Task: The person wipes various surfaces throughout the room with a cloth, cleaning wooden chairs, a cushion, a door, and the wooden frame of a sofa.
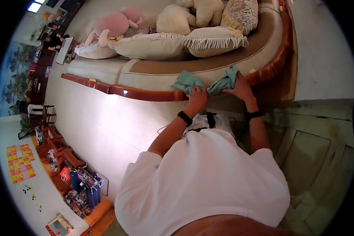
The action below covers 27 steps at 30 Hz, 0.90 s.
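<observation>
A bunched green cloth [223,81] lies over the red-brown wooden rim [145,94] of a sofa [161,67] with beige and brown padding. My right hand [242,89] grips this cloth at its right end, with the fingers curled round the folds. Just to the left, my left hand [197,99] has its fingers closed on more green fabric [187,82] that spreads up onto the seat edge. Whether the two bunches are one cloth or two, I cannot tell. Both wrists wear dark bands.
Fringed cushions [151,46], a pink plush toy [112,25] and cream plush toys [173,19] lie on the sofa. A greenish panelled door [306,153] stands close on my right. At far left, a person [53,41] is near a white table [64,51]; cluttered wooden seats [69,157] line the wall.
</observation>
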### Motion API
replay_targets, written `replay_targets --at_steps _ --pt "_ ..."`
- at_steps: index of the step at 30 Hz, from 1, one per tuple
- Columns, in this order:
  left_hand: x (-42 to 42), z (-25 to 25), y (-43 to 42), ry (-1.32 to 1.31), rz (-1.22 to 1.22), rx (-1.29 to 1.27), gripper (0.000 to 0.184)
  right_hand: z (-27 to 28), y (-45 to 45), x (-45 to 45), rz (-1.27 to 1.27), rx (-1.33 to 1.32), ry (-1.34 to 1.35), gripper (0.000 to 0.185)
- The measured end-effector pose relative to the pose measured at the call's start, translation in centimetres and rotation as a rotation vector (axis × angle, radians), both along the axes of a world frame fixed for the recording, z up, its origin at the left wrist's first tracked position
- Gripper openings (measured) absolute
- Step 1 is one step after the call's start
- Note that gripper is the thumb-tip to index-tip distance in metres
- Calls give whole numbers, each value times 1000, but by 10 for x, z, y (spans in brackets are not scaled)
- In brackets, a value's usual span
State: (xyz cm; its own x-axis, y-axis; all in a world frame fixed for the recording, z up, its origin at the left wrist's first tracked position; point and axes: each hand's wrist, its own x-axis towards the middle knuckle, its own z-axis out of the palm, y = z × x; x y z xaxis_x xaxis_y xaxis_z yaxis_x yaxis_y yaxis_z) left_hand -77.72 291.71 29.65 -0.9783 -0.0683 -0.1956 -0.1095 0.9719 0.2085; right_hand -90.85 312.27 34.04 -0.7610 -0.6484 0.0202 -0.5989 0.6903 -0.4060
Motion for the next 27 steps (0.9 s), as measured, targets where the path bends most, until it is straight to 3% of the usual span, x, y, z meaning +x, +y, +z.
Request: replay_targets --at_steps 2,5,9,11,14,18,21,24,26,27 --pt "1 4 -1 -63 48 108 54 -14 5 -8 46 78 33 92" --pt "10 -22 -15 -44 108 330 51 -25 -9 -7 125 168 92 92" --pt "38 -40 -15 205 141 264 49 -3 -56 23 152 360 -60 84" --pt "49 -40 -9 162 105 130 48 -41 -63 47 282 283 139 71" --pt "57 -31 -3 49 134 120 49 -50 -54 73 265 88 232 60" --pt "67 -19 0 31 133 121 52 -26 -14 75 242 185 212 55" --pt "67 -13 -2 97 117 136 59 -17 19 57 34 248 282 52" --pt "52 -6 5 109 21 145 66 9 44 53 -52 91 283 54" --pt "31 4 19 -67 -12 116 73 17 56 53 -65 -148 464 46" --pt "25 0 22 -79 -25 126 73 17 62 54 -77 -134 455 46"
